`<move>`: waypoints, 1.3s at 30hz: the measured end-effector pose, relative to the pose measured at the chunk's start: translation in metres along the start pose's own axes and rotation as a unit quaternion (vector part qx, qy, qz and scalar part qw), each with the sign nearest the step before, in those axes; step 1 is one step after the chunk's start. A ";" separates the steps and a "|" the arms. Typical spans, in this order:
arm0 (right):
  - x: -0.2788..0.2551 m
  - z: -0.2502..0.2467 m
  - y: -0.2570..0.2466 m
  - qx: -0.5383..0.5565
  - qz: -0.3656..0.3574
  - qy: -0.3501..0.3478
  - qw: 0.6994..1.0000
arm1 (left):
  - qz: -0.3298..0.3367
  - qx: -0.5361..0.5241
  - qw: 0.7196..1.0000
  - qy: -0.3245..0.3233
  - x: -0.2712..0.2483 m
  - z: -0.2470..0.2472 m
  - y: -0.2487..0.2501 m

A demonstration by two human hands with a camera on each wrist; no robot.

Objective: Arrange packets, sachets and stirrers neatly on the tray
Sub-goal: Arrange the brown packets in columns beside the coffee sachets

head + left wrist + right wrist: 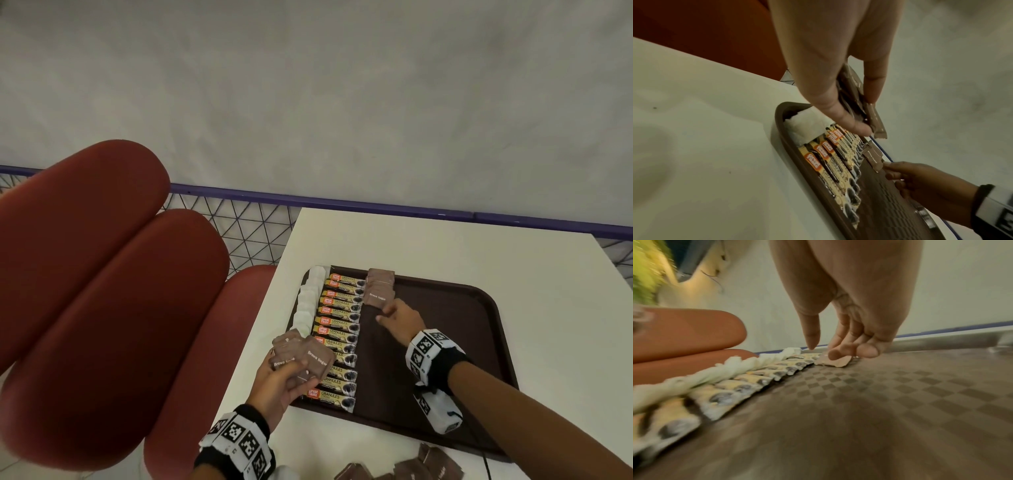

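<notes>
A brown tray point(445, 325) lies on the white table point(445, 246). Along its left side run a column of white sachets point(308, 301) and a column of coffee granule packets point(340, 329). To their right, at the far end, a short column of brown sugar sachets point(378, 291) overlaps. My right hand point(387, 313) rests its fingertips on the nearest of these sachets point(836, 363), thumb held apart. My left hand point(284, 377) grips a fanned stack of brown sugar sachets point(305, 356) between thumb and fingers, above the tray's near left part. No stirrers are in sight.
More loose brown sachets point(411, 466) lie on the table in front of the tray's near edge. A red padded seat point(102, 274) stands close on the left. A purple rail point(342, 202) with wire mesh runs behind the table. The tray's right half point(462, 342) is bare.
</notes>
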State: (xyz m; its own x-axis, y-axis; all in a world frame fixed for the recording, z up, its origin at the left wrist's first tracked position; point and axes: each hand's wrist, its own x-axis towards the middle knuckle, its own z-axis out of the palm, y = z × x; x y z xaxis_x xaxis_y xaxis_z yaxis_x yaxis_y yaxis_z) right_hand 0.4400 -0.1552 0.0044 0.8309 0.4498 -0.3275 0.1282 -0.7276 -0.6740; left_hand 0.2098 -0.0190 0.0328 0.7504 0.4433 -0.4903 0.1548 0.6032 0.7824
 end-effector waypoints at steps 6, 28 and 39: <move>-0.049 0.011 -0.018 0.096 -0.123 -0.113 0.981 | 0.002 0.002 1.000 -0.005 -0.001 0.012 -0.007; -0.004 -0.019 0.003 0.007 -0.034 0.047 0.998 | -0.033 -0.072 0.997 0.013 -0.004 0.010 -0.004; 0.031 -0.020 -0.011 -0.188 0.000 -0.026 0.982 | -0.035 -0.064 0.997 0.032 -0.006 0.001 0.003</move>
State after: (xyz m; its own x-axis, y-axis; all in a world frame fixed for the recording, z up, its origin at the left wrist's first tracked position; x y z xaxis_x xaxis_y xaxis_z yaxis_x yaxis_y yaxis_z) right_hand 0.4751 -0.1433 0.0151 0.8040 0.4678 -0.3670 0.3264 -0.8632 -0.3853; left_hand 0.2065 -0.0208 0.0385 0.6971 0.4366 -0.5687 0.1181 0.7125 0.6917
